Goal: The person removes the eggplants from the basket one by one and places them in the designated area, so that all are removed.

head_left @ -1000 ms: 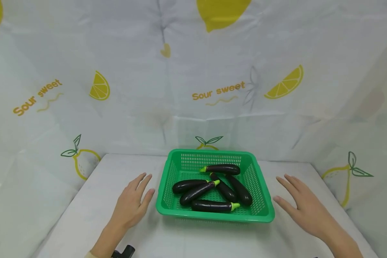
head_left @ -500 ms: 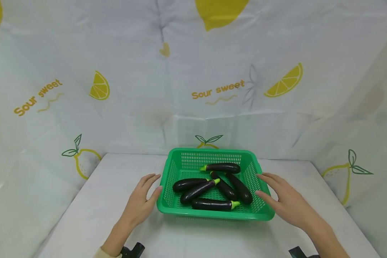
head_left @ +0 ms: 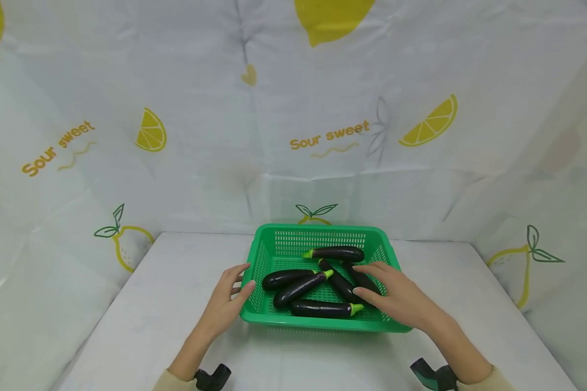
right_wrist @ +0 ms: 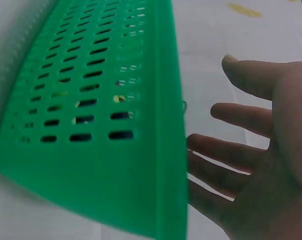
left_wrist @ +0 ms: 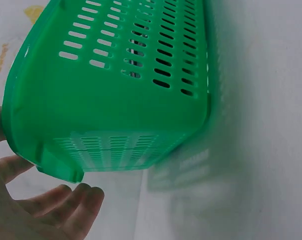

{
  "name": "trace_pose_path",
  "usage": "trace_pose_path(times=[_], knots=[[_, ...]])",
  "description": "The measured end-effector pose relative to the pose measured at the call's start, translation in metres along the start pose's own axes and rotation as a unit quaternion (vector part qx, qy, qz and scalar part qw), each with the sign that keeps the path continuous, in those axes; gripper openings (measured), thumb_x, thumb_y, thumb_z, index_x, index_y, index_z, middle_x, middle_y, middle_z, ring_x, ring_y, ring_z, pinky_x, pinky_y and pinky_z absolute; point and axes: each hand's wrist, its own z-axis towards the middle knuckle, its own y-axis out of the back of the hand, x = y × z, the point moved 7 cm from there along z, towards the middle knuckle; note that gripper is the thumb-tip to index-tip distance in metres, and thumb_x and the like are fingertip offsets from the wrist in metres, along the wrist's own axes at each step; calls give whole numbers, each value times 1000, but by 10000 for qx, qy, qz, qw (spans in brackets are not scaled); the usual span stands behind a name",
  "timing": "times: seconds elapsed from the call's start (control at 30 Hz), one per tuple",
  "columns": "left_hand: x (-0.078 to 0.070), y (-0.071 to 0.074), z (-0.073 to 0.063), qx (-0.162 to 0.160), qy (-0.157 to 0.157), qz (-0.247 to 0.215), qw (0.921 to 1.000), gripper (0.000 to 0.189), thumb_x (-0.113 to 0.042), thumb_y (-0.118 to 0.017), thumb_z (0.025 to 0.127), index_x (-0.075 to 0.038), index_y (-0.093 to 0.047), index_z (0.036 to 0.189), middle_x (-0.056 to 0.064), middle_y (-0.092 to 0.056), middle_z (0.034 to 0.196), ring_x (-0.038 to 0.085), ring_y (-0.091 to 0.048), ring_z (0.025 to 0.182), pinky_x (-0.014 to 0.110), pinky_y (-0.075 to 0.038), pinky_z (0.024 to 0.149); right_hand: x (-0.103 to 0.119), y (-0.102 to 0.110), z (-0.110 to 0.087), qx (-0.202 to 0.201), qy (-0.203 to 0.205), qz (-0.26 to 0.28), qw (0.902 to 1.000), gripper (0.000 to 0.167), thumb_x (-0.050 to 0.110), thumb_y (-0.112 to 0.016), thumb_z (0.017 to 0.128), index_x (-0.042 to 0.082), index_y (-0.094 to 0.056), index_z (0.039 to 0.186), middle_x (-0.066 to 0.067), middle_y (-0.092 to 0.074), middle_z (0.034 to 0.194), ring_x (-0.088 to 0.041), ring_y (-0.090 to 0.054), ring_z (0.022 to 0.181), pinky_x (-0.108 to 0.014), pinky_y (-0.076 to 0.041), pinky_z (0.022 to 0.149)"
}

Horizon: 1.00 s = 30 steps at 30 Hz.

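Observation:
A green plastic basket (head_left: 323, 324) with slotted walls holds several dark eggplants with bright green caps. My left hand (head_left: 223, 304) is at the basket's left side, thumb and fingertips right at the rim. In the left wrist view, its fingers (left_wrist: 83, 210) are spread beside the basket's corner, not wrapped round it. My right hand (head_left: 401, 296) reaches over the right rim, fingers loosely extended above the right-hand eggplant (head_left: 359, 277), which it partly hides. One eggplant (head_left: 320, 309) lies along the front, another (head_left: 339, 253) along the back. Nothing is held in the right hand.
The basket stands on a white-covered table (head_left: 142, 304). Behind and at both sides hangs a white lemon-print sheet (head_left: 200, 179). Dark wrist mounts (head_left: 214, 377) show below the hands.
My right hand has moved left from beside the basket to over the eggplants inside. My left hand has moved right, up to the rim. The eggplants lie as before.

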Motion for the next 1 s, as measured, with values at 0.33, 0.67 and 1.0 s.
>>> trace_pose_path(times=[0.33, 0.67, 1.0], knots=[[13, -11, 2, 130, 401, -792, 9960, 54, -38, -58, 105, -17, -45, 153, 15, -45, 152, 34, -53, 130, 53, -46, 103, 7, -32, 21, 686, 175, 918, 9933, 57, 46, -66, 98, 6, -60, 138, -11, -63, 130, -32, -59, 114, -55, -49, 94], [18, -18, 3, 195, 750, -1469, 9861, 52, -38, -57, 105, -22, -44, 153, 14, -42, 154, 34, -49, 136, 63, -35, 109, 12, -54, 33, 1266, 216, 1377, 9821, 54, 40, -68, 98, 4, -61, 137, -8, -64, 126, -32, -61, 112, -47, -51, 93], [17, -15, 10, 264, 928, -1549, 9832, 48, -36, -58, 105, -20, -50, 149, 13, -45, 153, 33, -52, 133, 57, -42, 104, 13, -72, 43, 1843, 226, 1545, 9704, 57, 40, -67, 99, 3, -57, 142, -15, -64, 126, -35, -59, 117, -50, -49, 93]])
